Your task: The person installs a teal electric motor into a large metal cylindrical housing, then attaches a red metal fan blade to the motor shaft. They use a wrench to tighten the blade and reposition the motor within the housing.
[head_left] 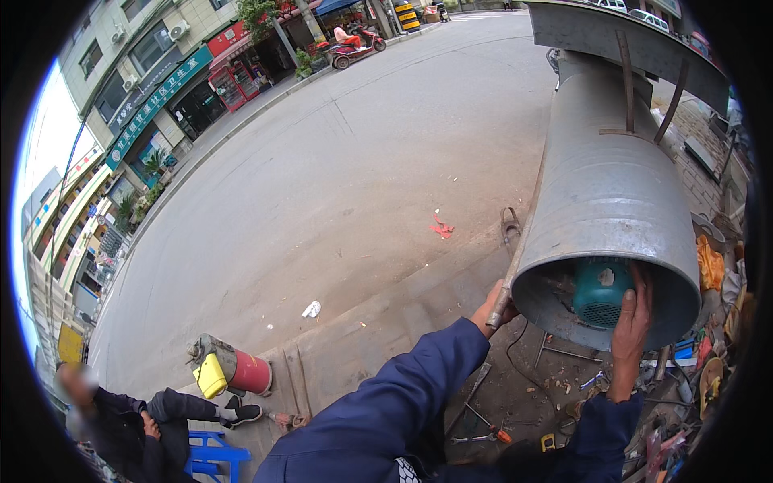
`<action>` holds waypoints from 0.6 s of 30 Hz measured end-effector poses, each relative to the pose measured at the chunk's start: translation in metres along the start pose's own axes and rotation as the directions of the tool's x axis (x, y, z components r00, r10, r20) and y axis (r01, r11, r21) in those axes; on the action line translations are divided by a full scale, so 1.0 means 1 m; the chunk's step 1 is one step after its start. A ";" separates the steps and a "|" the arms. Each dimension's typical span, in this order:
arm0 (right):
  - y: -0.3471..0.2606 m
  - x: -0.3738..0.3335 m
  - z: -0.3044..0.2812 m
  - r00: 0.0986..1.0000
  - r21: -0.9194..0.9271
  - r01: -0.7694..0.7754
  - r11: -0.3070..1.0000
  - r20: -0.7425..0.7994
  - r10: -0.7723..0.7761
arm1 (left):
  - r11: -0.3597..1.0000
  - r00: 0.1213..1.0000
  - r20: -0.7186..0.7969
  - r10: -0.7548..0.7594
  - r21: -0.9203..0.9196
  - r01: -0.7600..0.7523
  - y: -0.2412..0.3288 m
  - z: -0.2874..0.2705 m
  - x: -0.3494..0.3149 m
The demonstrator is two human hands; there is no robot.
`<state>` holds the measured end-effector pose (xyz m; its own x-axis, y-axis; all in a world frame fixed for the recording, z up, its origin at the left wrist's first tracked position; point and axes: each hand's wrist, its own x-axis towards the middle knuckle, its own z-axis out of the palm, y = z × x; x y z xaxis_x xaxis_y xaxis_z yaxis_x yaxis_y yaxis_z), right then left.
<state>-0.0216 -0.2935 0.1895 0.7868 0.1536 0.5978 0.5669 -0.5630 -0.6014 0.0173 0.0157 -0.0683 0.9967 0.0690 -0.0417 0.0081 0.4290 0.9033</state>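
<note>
A large grey sheet-metal duct point(616, 193) lies in front of me at the right, its round mouth toward me. Inside the mouth sits a green motor point(596, 282) with a slotted end cover. My left hand point(489, 309) is closed around the near end of a long metal bar point(525, 241) that runs along the duct's left side; part of the fingers is hidden. My right hand point(632, 326) reaches into the mouth with its fingers stretched out, against or close beside the motor's right side. Whether it presses on the motor cannot be made out.
Wrenches, an orange-handled tool point(501, 435) and a yellow tape measure point(548, 442) lie on the ground below the duct. Mixed clutter point(713, 354) crowds the right side. At left, a person point(149, 427) sits by a blue stool point(216, 452) and a red cylinder point(251, 373).
</note>
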 end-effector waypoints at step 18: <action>0.003 -0.001 -0.002 1.000 -0.043 -0.007 0.999 0.022 0.008 | 0.724 0.900 -0.074 -0.429 -0.624 0.294 0.052 0.054 -0.030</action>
<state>-0.0208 -0.2973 0.1885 0.7962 0.1668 0.5816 0.5504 -0.5987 -0.5819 -0.0077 -0.0122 0.0031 0.8878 -0.0556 -0.4569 0.2490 0.8929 0.3752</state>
